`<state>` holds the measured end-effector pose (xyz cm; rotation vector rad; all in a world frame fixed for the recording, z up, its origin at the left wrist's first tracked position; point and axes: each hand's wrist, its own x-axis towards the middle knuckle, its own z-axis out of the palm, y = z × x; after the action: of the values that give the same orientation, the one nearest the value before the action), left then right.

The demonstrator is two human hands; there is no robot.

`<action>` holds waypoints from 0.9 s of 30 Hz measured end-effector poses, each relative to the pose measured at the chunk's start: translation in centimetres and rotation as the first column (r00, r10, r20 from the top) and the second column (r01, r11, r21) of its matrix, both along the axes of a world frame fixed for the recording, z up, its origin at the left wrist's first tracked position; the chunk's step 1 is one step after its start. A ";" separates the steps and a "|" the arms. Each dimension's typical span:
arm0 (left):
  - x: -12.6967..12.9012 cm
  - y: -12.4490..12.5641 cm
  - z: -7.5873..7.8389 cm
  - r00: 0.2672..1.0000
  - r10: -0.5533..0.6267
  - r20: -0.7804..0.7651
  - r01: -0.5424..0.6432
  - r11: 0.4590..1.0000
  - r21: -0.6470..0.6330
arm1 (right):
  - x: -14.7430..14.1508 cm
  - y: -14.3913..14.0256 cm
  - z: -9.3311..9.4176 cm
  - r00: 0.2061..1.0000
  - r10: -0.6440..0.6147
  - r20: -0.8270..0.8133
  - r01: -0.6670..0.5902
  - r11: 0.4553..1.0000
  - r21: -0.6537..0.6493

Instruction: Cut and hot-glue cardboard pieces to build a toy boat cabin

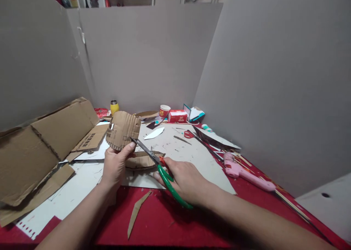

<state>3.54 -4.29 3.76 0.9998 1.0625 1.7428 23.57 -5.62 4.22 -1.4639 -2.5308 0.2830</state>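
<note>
My left hand (116, 164) grips a piece of corrugated cardboard (123, 127) by its lower edge, thumb in front. The piece has a rounded top and some dark print. In my right hand (183, 177) are green-handled scissors (170, 186), their blades pointing up and left. The blade tips lie at the right lower side of the cardboard piece; whether they bite into it I cannot tell. Under the blades a leaf-shaped cardboard cutout (142, 160) lies on the white sheet. A thin cardboard strip (135, 213) rests on the red cloth nearer to me.
Folded cardboard (63, 133) stands along the left. To the right are a pink glue gun (249, 175), red-handled scissors (188, 134) and thin sticks. Along the back stand a yellow jar (114, 107), a paper cup (164, 111) and a red tissue pack (177, 116).
</note>
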 end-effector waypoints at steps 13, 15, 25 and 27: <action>0.3 0.4 -0.5 0.999 -0.029 0.043 0.031 0.998 -0.051 | 0.1 0.4 -0.4 1.000 -0.008 -0.013 0.009 0.999 0.031; 0.4 0.4 -0.7 0.998 -0.012 0.054 0.015 0.998 -0.054 | 0.1 0.3 -0.4 1.000 -0.015 -0.014 0.015 0.999 0.030; 1.0 0.5 -0.3 0.995 0.028 0.092 -0.023 0.999 -0.049 | 0.1 0.1 -0.5 0.999 0.005 -0.037 -0.006 1.000 -0.009; 1.0 0.5 -0.2 0.995 0.038 0.096 -0.034 0.999 -0.041 | 0.2 0.2 -0.2 0.999 0.012 -0.045 -0.013 1.000 -0.025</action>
<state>4.53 -3.75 3.55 0.8677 1.0544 1.7744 23.77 -5.45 4.04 -1.4340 -2.5108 0.3468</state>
